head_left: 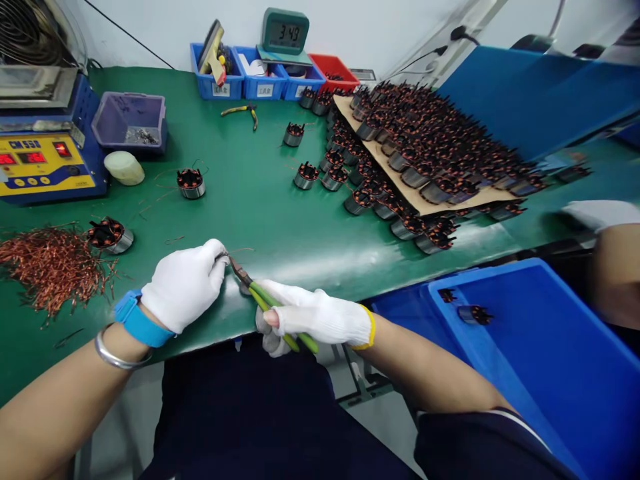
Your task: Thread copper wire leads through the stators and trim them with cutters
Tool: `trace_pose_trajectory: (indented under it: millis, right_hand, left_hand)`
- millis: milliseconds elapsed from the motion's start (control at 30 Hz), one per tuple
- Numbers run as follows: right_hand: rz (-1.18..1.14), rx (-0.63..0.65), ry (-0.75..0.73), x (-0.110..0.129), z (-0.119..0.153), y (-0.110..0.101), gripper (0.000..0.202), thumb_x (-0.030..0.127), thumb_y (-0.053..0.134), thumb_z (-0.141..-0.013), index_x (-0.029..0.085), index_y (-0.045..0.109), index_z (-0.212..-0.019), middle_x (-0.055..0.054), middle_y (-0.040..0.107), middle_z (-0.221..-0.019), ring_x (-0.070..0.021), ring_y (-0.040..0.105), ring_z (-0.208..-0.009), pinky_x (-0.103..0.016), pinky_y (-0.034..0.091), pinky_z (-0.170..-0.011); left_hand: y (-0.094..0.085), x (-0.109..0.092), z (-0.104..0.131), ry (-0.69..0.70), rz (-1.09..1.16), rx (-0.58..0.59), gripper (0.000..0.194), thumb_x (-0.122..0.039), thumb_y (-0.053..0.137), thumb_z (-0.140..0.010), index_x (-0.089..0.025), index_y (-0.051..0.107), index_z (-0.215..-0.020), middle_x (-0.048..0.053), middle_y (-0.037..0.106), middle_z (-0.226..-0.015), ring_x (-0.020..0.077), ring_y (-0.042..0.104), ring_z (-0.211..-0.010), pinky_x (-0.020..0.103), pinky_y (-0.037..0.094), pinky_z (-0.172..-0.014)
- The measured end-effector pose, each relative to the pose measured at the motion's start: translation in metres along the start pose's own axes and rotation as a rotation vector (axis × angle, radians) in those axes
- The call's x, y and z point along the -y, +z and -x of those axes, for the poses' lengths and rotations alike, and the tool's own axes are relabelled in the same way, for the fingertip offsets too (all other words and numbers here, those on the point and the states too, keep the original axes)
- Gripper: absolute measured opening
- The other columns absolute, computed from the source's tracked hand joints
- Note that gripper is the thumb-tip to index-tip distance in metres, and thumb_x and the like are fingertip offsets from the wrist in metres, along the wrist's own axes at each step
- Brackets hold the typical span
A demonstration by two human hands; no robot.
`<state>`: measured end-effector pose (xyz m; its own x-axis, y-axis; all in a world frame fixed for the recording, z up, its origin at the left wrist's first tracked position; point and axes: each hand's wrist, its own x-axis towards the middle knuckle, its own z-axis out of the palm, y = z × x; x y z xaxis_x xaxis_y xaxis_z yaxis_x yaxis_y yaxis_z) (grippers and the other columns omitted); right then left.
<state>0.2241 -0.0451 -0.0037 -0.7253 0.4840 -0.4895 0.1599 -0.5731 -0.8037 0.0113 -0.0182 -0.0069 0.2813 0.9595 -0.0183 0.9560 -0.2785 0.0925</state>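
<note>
My right hand [305,313], in a white glove with a bare thumb tip, is wrapped round the green handles of a pair of pliers [259,293]. Their dark jaws point up and left, meeting the fingertips of my left hand [187,280]. That hand, also gloved in white, is closed in a pinch; what it holds is hidden. A thin copper wire [245,249] shows just beyond the plier tips. To the left sits a motor stator [111,236] with copper windings, beside a heap of copper wire scraps [50,267]. Another stator [191,184] stands farther back, loose wire ends sticking out.
Many stators [410,147] stand stacked on cardboard at the right. Blue bins [215,87], a red bin [333,70] and a clock [285,32] line the back. A yellow-blue soldering unit [45,163] and purple box [130,120] stand left. A blue tray [540,347] and another person's arm [617,273] are right.
</note>
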Motion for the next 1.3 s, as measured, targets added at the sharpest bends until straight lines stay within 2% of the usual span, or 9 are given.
trace_pose_trajectory:
  millis: [167, 633, 767, 833, 933, 1033, 1100, 1167, 1300]
  right_hand:
    - [-0.047, -0.011, -0.021, -0.001, 0.001, 0.001, 0.072, 0.047, 0.064, -0.079, 0.021, 0.031, -0.138, 0.002, 0.050, -0.081, -0.0103, 0.058, -0.063, -0.032, 0.053, -0.065]
    - [0.056, 0.021, -0.022, 0.005, -0.004, 0.003, 0.078, 0.061, 0.069, -0.070, 0.017, 0.039, -0.127, -0.001, 0.051, -0.085, -0.0118, 0.058, -0.069, -0.026, 0.049, -0.058]
    - [0.128, 0.014, -0.012, 0.013, -0.004, 0.004, 0.081, 0.060, 0.063, -0.075, 0.016, 0.033, -0.135, -0.002, 0.054, -0.084, -0.0146, 0.059, -0.071, -0.029, 0.049, -0.059]
    - [0.306, -0.057, 0.007, 0.018, 0.000, 0.004, 0.075, 0.055, 0.058, -0.079, 0.019, 0.032, -0.139, -0.005, 0.059, -0.090, -0.0170, 0.061, -0.076, -0.032, 0.050, -0.064]
    - [0.897, -0.387, 0.048, 0.022, 0.010, 0.002, 0.067, 0.045, 0.059, -0.079, 0.025, 0.038, -0.139, -0.009, 0.061, -0.112, -0.0247, 0.061, -0.094, -0.039, 0.048, -0.080]
    - [1.450, -0.743, 0.092, 0.019, 0.014, -0.005, 0.070, 0.042, 0.057, -0.079, 0.018, 0.038, -0.142, -0.016, 0.057, -0.122, -0.0329, 0.057, -0.105, -0.044, 0.045, -0.085]
    - [1.666, -0.866, 0.083, 0.017, 0.010, -0.010, 0.068, 0.043, 0.054, -0.082, 0.011, 0.039, -0.140, -0.020, 0.057, -0.118, -0.0344, 0.056, -0.102, -0.045, 0.044, -0.082]
    - [1.798, -0.875, -0.071, 0.017, -0.003, -0.012, 0.063, 0.044, 0.054, -0.083, 0.009, 0.045, -0.135, -0.020, 0.056, -0.117, -0.0341, 0.053, -0.105, -0.047, 0.042, -0.088]
    - [1.952, -0.692, -0.590, 0.021, -0.051, 0.002, 0.037, 0.027, 0.043, -0.092, 0.016, 0.054, -0.126, -0.011, 0.059, -0.121, -0.0274, 0.046, -0.115, -0.056, 0.022, -0.110]
  left_hand:
    - [-0.001, -0.001, -0.001, -0.019, 0.051, 0.021, 0.031, -0.038, 0.031, -0.092, -0.022, 0.057, -0.097, 0.004, 0.070, -0.077, 0.0233, 0.067, -0.070, 0.032, 0.039, -0.057]
    - [-0.002, -0.001, -0.001, -0.067, 0.144, 0.031, 0.025, -0.034, 0.036, -0.086, -0.021, 0.057, -0.095, 0.004, 0.067, -0.074, 0.0239, 0.065, -0.068, 0.033, 0.041, -0.058]
    - [-0.007, 0.003, 0.001, -0.045, 0.069, 0.036, 0.031, -0.042, 0.045, -0.079, -0.020, 0.062, -0.094, 0.010, 0.068, -0.084, 0.0294, 0.064, -0.080, 0.037, 0.046, -0.065]
    - [-0.011, 0.008, 0.002, -0.016, 0.050, 0.030, 0.042, -0.052, 0.049, -0.075, -0.019, 0.064, -0.096, 0.013, 0.067, -0.091, 0.0326, 0.062, -0.088, 0.040, 0.048, -0.070]
    - [-0.018, 0.018, 0.005, 0.014, 0.082, 0.074, 0.063, -0.069, 0.055, -0.065, -0.020, 0.062, -0.103, 0.012, 0.066, -0.098, 0.0324, 0.062, -0.087, 0.041, 0.049, -0.070]
    - [-0.022, 0.026, 0.009, 0.003, 0.075, 0.120, 0.070, -0.074, 0.057, -0.059, -0.021, 0.061, -0.104, 0.010, 0.066, -0.099, 0.0310, 0.063, -0.080, 0.038, 0.047, -0.062]
    - [-0.021, 0.029, 0.011, -0.005, 0.049, 0.142, 0.064, -0.072, 0.056, -0.061, -0.022, 0.062, -0.100, 0.009, 0.066, -0.093, 0.0306, 0.063, -0.075, 0.037, 0.043, -0.058]
    - [-0.018, 0.029, 0.012, 0.002, 0.029, 0.147, 0.054, -0.066, 0.054, -0.065, -0.022, 0.061, -0.095, 0.008, 0.066, -0.086, 0.0303, 0.063, -0.071, 0.036, 0.040, -0.056]
    - [-0.014, 0.027, 0.010, 0.000, 0.023, 0.144, 0.043, -0.061, 0.054, -0.067, -0.022, 0.056, -0.084, 0.007, 0.063, -0.077, 0.0283, 0.061, -0.065, 0.033, 0.035, -0.053]
